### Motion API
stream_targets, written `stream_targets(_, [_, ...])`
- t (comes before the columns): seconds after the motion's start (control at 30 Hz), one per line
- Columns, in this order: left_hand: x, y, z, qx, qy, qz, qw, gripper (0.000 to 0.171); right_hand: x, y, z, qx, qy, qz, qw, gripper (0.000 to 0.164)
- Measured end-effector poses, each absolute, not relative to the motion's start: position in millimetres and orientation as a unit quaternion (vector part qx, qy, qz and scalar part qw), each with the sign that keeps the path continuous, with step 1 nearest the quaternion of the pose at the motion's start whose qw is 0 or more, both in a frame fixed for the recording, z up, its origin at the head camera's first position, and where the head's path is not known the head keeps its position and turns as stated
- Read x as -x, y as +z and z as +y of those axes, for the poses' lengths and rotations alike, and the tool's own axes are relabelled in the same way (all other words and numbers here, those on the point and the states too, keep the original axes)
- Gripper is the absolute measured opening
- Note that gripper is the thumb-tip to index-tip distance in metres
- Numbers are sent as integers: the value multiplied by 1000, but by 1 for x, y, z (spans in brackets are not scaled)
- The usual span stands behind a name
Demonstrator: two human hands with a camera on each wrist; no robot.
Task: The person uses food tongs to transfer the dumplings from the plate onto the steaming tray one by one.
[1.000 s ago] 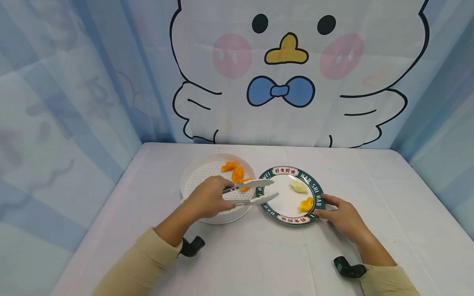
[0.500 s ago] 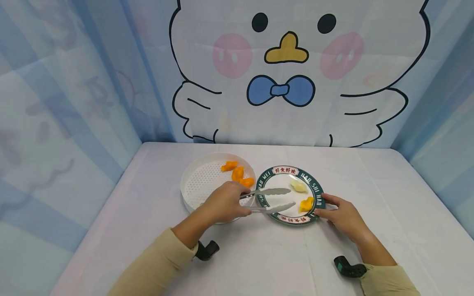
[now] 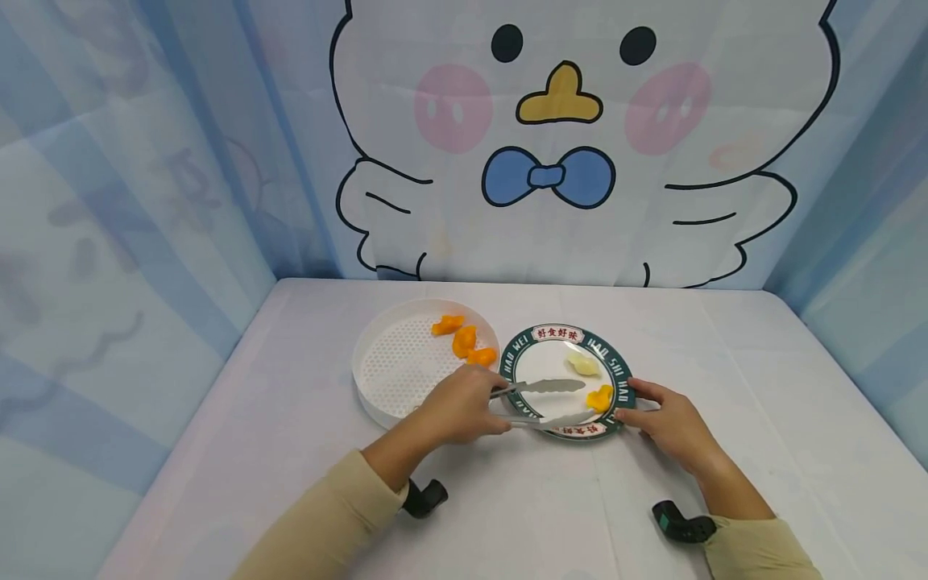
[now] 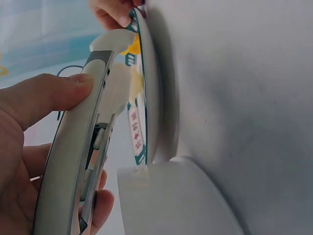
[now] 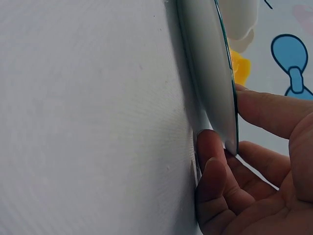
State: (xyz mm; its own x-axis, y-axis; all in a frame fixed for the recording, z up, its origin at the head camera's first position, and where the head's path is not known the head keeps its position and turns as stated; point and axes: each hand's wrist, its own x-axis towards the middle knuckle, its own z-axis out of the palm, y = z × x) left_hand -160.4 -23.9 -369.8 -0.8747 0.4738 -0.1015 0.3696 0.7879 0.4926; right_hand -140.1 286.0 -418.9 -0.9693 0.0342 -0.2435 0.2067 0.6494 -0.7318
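My left hand (image 3: 464, 407) holds a pair of tongs (image 3: 554, 386) with pale, flat ends. The tongs' arms are spread over the plate (image 3: 516, 352), which is white with a green lettered rim. One tip is close to a yellow flower-like piece (image 3: 599, 399) at the plate's right; whether it touches is unclear. Behind it on the plate lies a pale yellow piece (image 3: 583, 365). My right hand (image 3: 670, 419) grips the plate's right rim. In the right wrist view, the thumb lies at the edge and fingers (image 5: 212, 147) reach underneath.
Left of the plate stands a round white tray (image 3: 391, 362) with a perforated bottom. Three orange pieces (image 3: 464, 342) lie along its right side. A black wrist device (image 3: 426, 499) hangs at the left sleeve, another (image 3: 683, 524) at the right. Printed curtains enclose the table.
My left hand has carried the tongs right and toward me, from over the tray's edge to over the plate beside the yellow piece. The right hand and plate have stayed put.
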Motion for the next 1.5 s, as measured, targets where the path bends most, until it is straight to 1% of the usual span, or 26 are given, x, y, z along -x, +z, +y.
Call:
stream_targets(0.7, [168,-375,4,-213,220,945,117,53,140,-419,287,-60,-411,904,99,81])
stream_targets(0.9, [168,-375,7,-204,219,947,119,48,140,-419,286,-62,-414,902,102,79])
stream_targets(1.27, [167,-366,-2,-203,222,948,105,50,139,-419,285,-68,-415,901,101,77])
stream_targets(1.5, [166,-358,-15,-199,239,945,100,48,139,-418,285,-67,-413,902,104,78])
